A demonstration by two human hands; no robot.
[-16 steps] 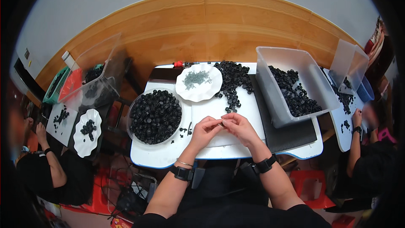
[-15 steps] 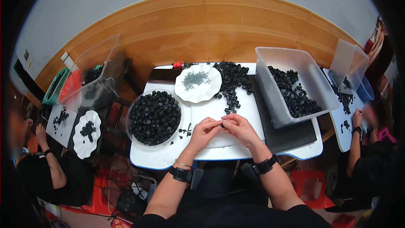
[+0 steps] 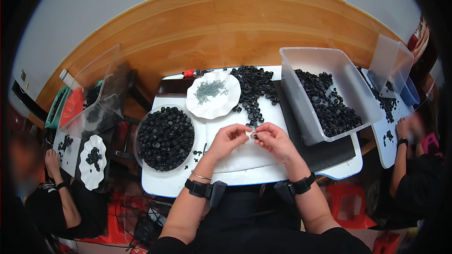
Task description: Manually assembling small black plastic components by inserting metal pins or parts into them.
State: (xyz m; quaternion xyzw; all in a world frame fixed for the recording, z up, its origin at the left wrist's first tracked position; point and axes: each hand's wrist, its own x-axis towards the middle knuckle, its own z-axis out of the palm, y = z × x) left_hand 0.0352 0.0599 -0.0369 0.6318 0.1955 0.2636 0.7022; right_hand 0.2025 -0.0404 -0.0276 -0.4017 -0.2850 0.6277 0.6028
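Note:
My left hand point(image 3: 228, 142) and my right hand point(image 3: 277, 144) meet above the white board point(image 3: 247, 159), fingertips almost touching. Between my right thumb and fingers is a small black ring-like part point(image 3: 254, 136). The left fingers are pinched; whatever they hold is too small to make out. Beyond my hands lies a loose heap of small black parts point(image 3: 254, 83). A white wavy-edged plate point(image 3: 201, 108) bears many tiny pale translucent pieces point(image 3: 210, 91). Left of my left hand, a round clear tub point(image 3: 137, 148) is full of black caps point(image 3: 165, 138).
A large translucent bin point(image 3: 308, 122) with black parts stands right, on a dark mat point(image 3: 332, 154). Few black bits point(image 3: 197, 154) lie beside the tub. Red-handled pliers point(image 3: 189, 73) lie at the back. People work at both sides; a small white plate point(image 3: 92, 175) is left.
My hands have moved slightly farther forward, and the fingertips have parted a little, showing the small black part in my right hand. The whole view has shifted somewhat.

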